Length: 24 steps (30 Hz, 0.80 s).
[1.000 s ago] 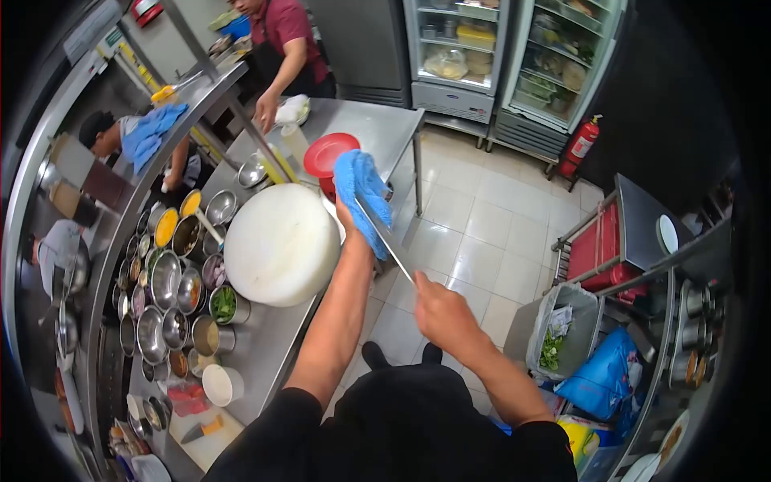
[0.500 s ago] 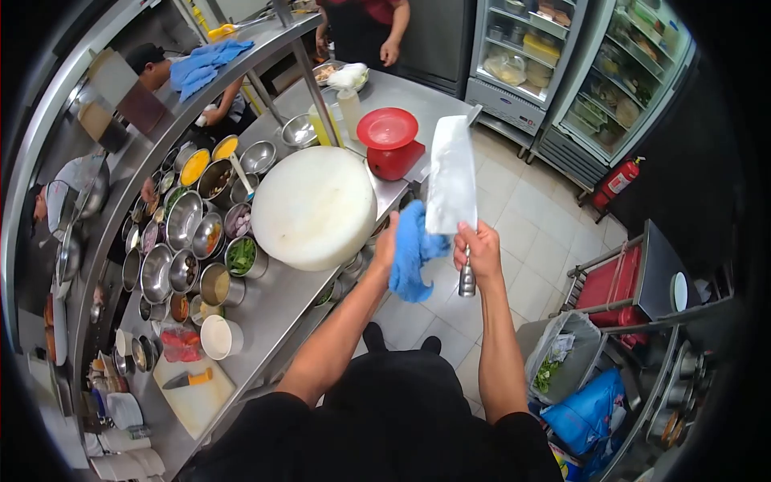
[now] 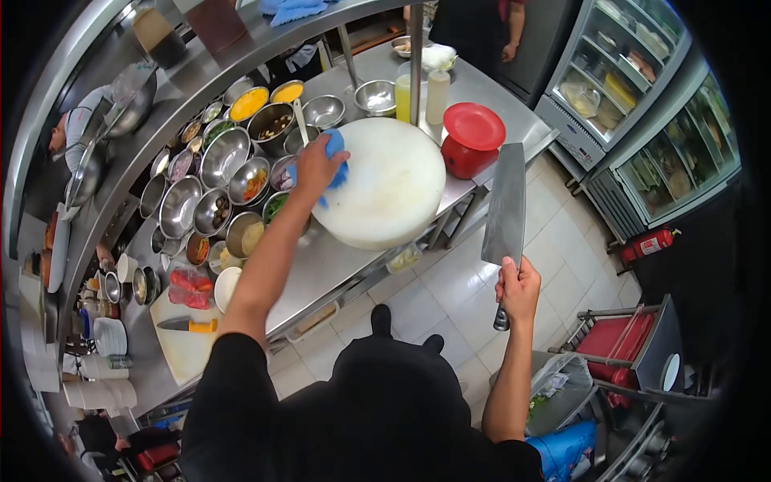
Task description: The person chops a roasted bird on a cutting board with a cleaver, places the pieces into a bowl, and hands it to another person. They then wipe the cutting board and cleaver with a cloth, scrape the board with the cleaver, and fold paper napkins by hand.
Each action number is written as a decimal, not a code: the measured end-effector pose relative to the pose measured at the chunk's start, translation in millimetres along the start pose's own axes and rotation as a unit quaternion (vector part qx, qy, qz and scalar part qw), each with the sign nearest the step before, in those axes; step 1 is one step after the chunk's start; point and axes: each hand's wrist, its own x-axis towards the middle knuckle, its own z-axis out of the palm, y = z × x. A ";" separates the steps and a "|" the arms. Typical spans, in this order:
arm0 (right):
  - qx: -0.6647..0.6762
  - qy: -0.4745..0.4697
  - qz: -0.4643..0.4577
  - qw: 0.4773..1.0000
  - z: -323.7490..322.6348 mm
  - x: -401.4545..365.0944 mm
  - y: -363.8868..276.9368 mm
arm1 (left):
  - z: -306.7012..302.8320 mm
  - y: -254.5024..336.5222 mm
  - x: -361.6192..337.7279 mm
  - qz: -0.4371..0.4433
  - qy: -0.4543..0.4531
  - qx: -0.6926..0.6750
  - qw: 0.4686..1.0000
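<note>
My left hand is closed on a crumpled blue cloth and rests at the left edge of a thick, round white chopping block. Some of the cloth is hidden under the hand. Away from the counter, over the floor, my right hand grips the handle of a cleaver. Its broad blade points up and away from me. Just beyond the block, on the right, stands a red scale with a round red top.
Several metal bowls of ingredients crowd the counter left of the block. A knife lies on a rectangular white board. Squeeze bottles stand behind the block. A bin is at lower right, and another person stands at the far end.
My left hand has carried the blue cloth from beside the cleaver over to the chopping block. The cleaver has moved right and lower, its blade now turned more edge-on. My view has shifted left.
</note>
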 end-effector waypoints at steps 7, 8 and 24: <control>-0.038 0.011 0.067 0.997 18.7 -7.4 16.6 | 41.0 -95.3 15.3 0.339 -0.067 0.113 0.932; -0.037 0.007 0.065 0.997 18.4 -7.4 24.0 | 47.9 -104.1 14.3 0.331 -0.083 0.006 0.940; -0.027 0.066 0.044 0.996 51.9 3.5 -1.2 | 63.5 -16.0 5.3 0.076 0.058 -0.116 0.989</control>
